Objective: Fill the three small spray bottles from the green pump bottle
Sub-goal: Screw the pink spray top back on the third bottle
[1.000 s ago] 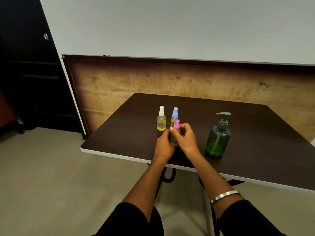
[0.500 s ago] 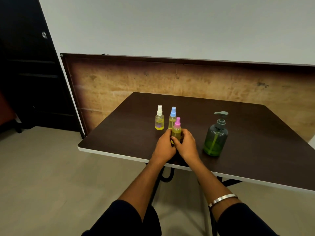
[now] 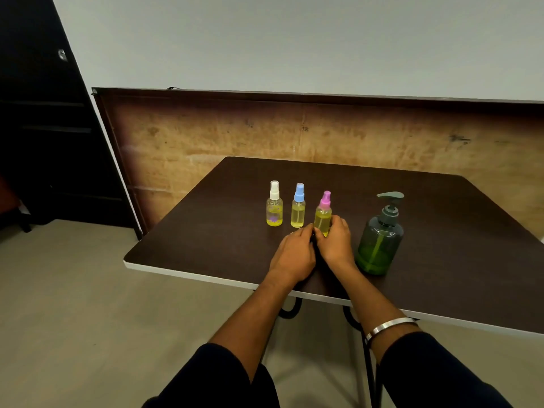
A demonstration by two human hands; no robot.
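While upright on the table (image 3: 206,231): three spray bottles in a row.
Pink-capped bottle (image 3: 323,214): rightmost, right hand (image 3: 335,242) curled around it.
Left hand (image 3: 294,253): fingertips at its base; grip unclear.
Green pump bottle (image 3: 379,240): near right.

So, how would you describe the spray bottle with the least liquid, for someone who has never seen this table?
On the dark table, three small spray bottles stand in a row left of the green pump bottle. Take the white-capped bottle at the row's left end, farthest from the pump bottle. Only it has a white cap and mostly clear walls, with liquid just at the bottom.
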